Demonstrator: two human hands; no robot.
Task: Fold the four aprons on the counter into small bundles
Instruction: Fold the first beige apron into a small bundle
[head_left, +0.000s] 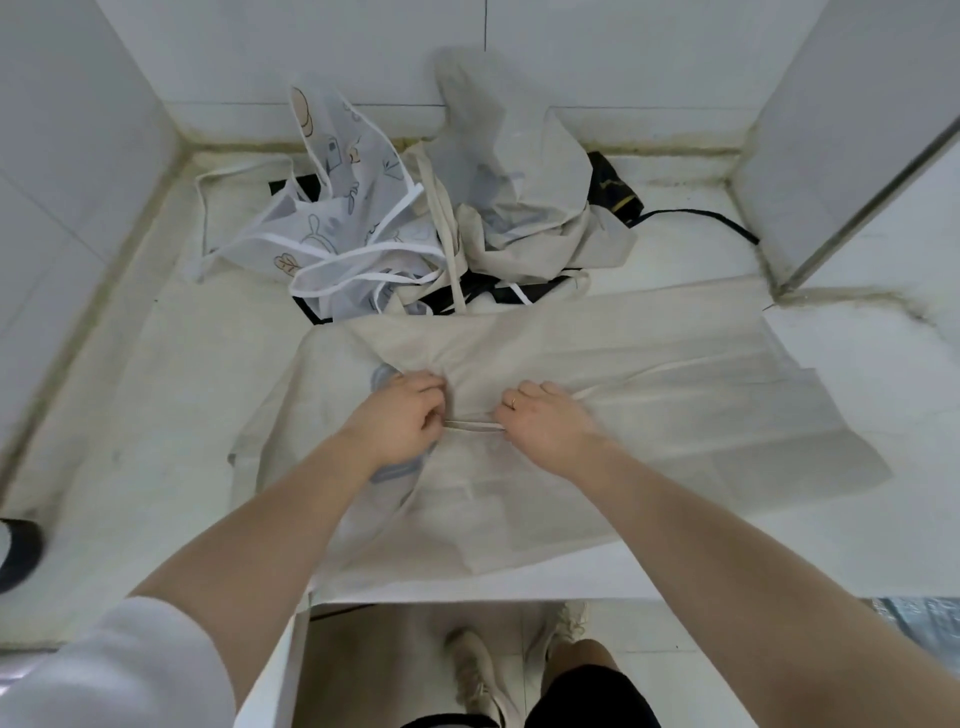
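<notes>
- A beige apron lies spread flat on the white counter, its long axis running left to right across the person's front, near edge hanging a little over the counter lip
- The left hand and right hand sit close together at the apron's middle, each with curled fingers pinching one end of a short stretch of beige tie strap pulled taut between them
- The strap runs on rightward from the right hand across the cloth, so most loose strap and most unfolded cloth lie to the right; the right hand is nearer that length
- Behind, against the tiled wall, the rest wait in a heap: a white printed apron, a second beige apron and a black apron, partly buried
- Judged from this, the first fold is not yet made; gathering the strap comes first
</notes>
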